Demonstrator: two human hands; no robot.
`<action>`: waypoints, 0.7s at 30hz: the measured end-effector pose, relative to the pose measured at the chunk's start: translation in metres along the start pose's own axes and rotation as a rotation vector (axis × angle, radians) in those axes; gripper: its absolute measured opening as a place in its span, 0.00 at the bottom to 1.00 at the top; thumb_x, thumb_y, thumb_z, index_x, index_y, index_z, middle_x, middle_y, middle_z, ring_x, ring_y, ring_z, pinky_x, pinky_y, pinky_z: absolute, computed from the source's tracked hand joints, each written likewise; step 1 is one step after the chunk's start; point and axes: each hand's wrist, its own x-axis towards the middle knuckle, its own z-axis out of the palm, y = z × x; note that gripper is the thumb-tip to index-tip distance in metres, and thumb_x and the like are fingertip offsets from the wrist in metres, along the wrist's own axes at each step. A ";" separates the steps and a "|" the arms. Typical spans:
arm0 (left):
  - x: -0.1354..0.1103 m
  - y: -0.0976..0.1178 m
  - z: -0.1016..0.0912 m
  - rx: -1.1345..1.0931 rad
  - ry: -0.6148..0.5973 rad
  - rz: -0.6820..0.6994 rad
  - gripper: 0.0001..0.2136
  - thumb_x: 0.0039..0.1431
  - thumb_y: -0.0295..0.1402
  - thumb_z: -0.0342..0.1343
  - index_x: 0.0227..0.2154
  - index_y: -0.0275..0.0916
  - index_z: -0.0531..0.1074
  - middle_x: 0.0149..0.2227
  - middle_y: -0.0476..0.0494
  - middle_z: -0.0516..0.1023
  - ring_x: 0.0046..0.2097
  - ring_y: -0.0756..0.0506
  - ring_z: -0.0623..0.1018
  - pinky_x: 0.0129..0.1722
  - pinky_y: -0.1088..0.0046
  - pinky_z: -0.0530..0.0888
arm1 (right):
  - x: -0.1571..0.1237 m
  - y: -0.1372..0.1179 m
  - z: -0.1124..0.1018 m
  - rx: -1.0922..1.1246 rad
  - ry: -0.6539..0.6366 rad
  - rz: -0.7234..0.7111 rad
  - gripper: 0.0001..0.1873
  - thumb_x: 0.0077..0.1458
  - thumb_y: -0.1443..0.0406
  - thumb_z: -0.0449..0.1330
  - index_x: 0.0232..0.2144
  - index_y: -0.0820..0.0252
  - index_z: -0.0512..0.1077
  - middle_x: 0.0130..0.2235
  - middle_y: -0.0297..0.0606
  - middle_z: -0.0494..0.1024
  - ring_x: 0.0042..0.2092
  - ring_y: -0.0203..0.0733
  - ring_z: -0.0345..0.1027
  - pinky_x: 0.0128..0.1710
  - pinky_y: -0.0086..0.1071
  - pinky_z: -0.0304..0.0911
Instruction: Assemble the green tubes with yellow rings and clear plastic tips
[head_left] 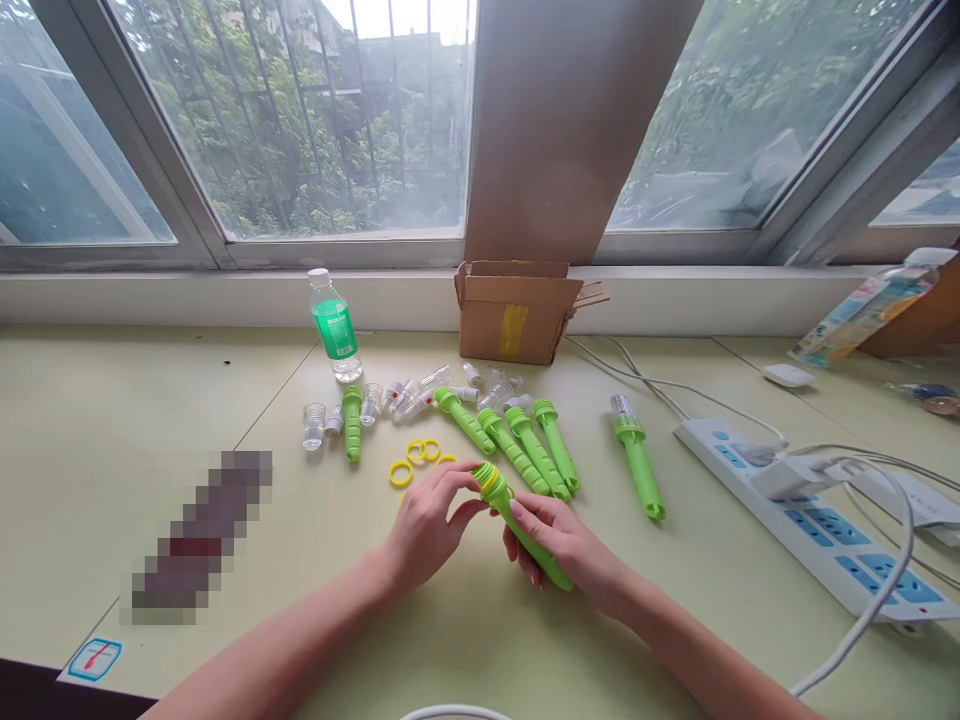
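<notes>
My right hand (559, 545) grips a green ribbed plastic handle (501, 497) around its shaft, low over the pale table. My left hand (427, 525) pinches the handle's threaded top end, where a yellow ring sits. Just beyond lie several more green handles (525, 450) side by side. Loose yellow rings (415, 458) lie to their left. One more green handle (352, 425) lies further left. A green handle with a clear cap fitted (639, 460) lies apart on the right. Small clear caps and white parts (420, 395) are scattered behind them.
A water bottle with a green label (334, 326) and an open cardboard box (514, 312) stand near the window sill. A white power strip (810, 515) with plugs and cables runs along the right. A blurred patch (202, 535) lies at the left.
</notes>
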 end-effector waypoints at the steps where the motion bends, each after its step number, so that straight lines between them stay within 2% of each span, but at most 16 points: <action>1: 0.000 0.000 0.000 0.002 -0.005 -0.007 0.07 0.58 0.26 0.56 0.38 0.40 0.66 0.45 0.41 0.77 0.46 0.46 0.77 0.44 0.67 0.76 | 0.000 0.000 0.000 0.004 0.004 0.001 0.20 0.62 0.51 0.49 0.41 0.61 0.67 0.26 0.32 0.70 0.19 0.29 0.60 0.17 0.24 0.53; 8: -0.003 -0.003 0.003 0.012 -0.045 -0.050 0.07 0.58 0.26 0.56 0.38 0.40 0.66 0.46 0.41 0.76 0.46 0.45 0.77 0.42 0.66 0.76 | -0.001 0.000 0.000 0.000 0.021 0.031 0.18 0.61 0.51 0.50 0.36 0.60 0.66 0.22 0.28 0.65 0.18 0.29 0.56 0.15 0.23 0.52; 14: -0.002 -0.002 0.002 0.001 -0.027 -0.009 0.06 0.58 0.26 0.56 0.37 0.40 0.66 0.45 0.41 0.76 0.46 0.46 0.77 0.44 0.66 0.76 | 0.000 0.002 0.000 -0.079 0.014 0.032 0.11 0.57 0.57 0.57 0.31 0.59 0.64 0.20 0.25 0.62 0.16 0.27 0.52 0.14 0.22 0.51; 21: -0.002 0.001 0.002 0.007 -0.019 0.001 0.05 0.58 0.27 0.56 0.36 0.40 0.67 0.45 0.41 0.77 0.45 0.46 0.78 0.44 0.66 0.76 | -0.001 0.001 -0.001 -0.084 0.010 0.025 0.10 0.58 0.58 0.55 0.32 0.59 0.65 0.20 0.25 0.62 0.17 0.27 0.52 0.14 0.22 0.50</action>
